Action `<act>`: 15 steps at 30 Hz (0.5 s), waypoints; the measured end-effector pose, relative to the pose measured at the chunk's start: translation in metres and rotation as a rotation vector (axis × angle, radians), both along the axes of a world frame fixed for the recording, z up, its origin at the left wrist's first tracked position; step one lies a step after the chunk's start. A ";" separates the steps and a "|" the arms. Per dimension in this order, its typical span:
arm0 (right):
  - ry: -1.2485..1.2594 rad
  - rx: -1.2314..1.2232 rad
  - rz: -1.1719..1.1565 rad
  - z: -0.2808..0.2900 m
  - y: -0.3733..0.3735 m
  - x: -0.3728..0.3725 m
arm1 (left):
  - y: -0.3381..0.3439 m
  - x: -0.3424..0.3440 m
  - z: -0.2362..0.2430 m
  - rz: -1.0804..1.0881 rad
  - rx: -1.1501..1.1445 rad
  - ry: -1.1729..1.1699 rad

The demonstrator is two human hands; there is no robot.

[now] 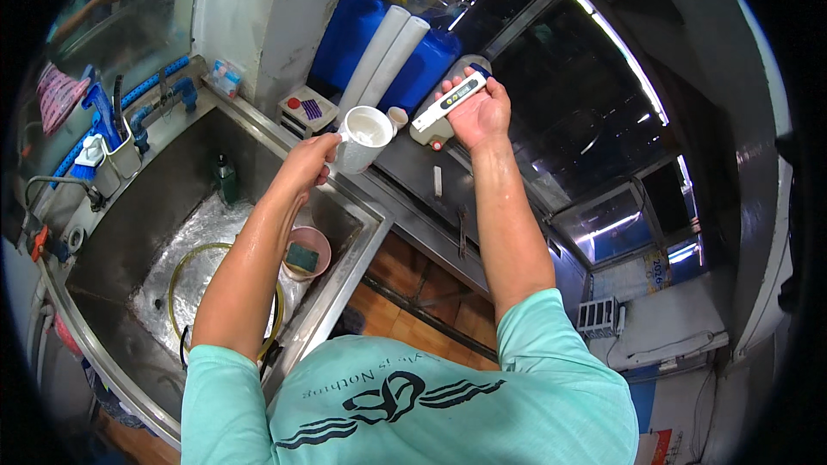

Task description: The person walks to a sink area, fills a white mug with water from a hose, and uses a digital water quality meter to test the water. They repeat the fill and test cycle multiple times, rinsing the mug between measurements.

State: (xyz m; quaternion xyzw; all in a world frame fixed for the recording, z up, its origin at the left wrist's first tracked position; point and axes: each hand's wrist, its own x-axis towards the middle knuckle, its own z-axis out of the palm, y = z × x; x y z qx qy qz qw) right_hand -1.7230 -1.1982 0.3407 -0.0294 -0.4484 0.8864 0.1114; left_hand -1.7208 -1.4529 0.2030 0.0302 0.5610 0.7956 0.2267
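My left hand (308, 162) is closed round the handle of a white mug (360, 155) with a textured side. The mug is held upright near the sink's corner, and clear liquid appears to be inside. Across from it, my right hand (484, 120) is turned palm up. A white pen-type meter (451, 100) with a small display lies across its palm and fingers, held there with the display facing up. On the metal counter (413, 174) below, between the two hands, lies a small white strip-shaped piece (438, 181).
The steel sink (112, 207) at left holds a green bottle (226, 179), a yellowish hose (177, 293) and a pink bowl (323, 245) with a sponge (301, 257). Behind the mug stand blue jugs (351, 30), white rolls (379, 56) and a whitish container (431, 131).
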 end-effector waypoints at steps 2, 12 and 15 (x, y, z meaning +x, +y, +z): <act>0.014 0.011 -0.008 0.001 -0.002 0.011 | 0.002 0.006 0.000 -0.035 -0.006 0.002; -0.012 0.029 0.092 -0.014 -0.010 0.027 | 0.026 0.020 -0.010 -0.066 -0.014 -0.060; -0.032 -0.005 0.112 -0.019 -0.005 0.022 | 0.032 0.019 -0.010 -0.064 -0.028 -0.070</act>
